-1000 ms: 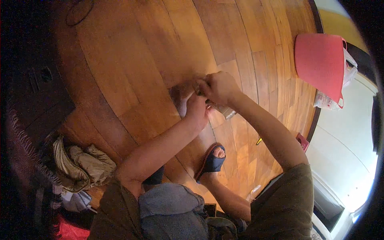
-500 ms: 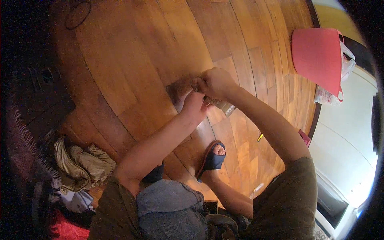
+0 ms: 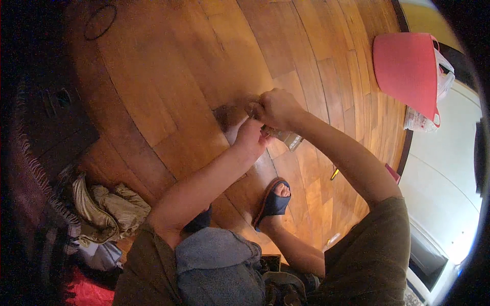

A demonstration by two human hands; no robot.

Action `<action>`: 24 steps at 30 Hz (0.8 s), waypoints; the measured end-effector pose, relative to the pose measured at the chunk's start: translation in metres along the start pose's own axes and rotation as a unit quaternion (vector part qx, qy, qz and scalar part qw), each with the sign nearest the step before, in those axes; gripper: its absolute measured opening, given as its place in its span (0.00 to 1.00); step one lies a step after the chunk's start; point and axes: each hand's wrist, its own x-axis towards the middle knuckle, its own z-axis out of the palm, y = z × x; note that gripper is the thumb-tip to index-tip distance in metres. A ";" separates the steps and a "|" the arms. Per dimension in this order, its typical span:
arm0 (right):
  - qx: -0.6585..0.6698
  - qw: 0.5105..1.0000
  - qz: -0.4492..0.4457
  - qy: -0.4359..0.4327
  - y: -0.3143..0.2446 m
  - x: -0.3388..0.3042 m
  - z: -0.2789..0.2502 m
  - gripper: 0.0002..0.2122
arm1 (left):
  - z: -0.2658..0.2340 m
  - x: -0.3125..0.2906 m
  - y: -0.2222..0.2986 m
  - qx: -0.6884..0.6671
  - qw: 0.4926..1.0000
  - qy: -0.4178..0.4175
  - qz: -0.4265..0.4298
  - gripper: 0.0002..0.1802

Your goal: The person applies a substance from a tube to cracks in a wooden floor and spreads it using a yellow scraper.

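Near twelve o'clock, just off the head view's middle, I have the left hand (image 3: 249, 135) and right hand (image 3: 279, 108) together above the wooden floor (image 3: 168, 92), fingers curled, though what each grips I cannot tell. Between two and three o'clock, a small brown packet (image 3: 292, 139) juts out beside them; I judge this step close two-handed handling, calling for steady, coordinated fingers.

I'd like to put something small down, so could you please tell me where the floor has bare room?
The wooden floor has one bare patch between the dark loop and the right hand, and another between that hand and the pink tub. It is crowded at lower left, where crumpled olive cloth lies beside the left forearm.
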 end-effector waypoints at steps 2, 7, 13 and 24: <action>0.012 1.000 -0.007 0.004 -0.003 -0.001 0.000 0.15 | -0.008 0.007 -0.002 0.012 0.999 -0.029 0.012 0.11; 0.011 1.000 0.020 -0.007 0.007 -0.008 0.006 0.15 | -0.006 -0.002 -0.009 0.002 0.999 -0.035 -0.006 0.10; 0.001 1.000 0.009 0.002 0.009 -0.018 0.014 0.13 | -0.007 -0.005 -0.022 -0.020 0.999 -0.043 -0.004 0.11; 0.175 0.975 0.058 0.122 -0.012 -0.081 0.071 0.12 | -0.065 -0.042 -0.042 0.151 0.985 -0.078 0.025 0.20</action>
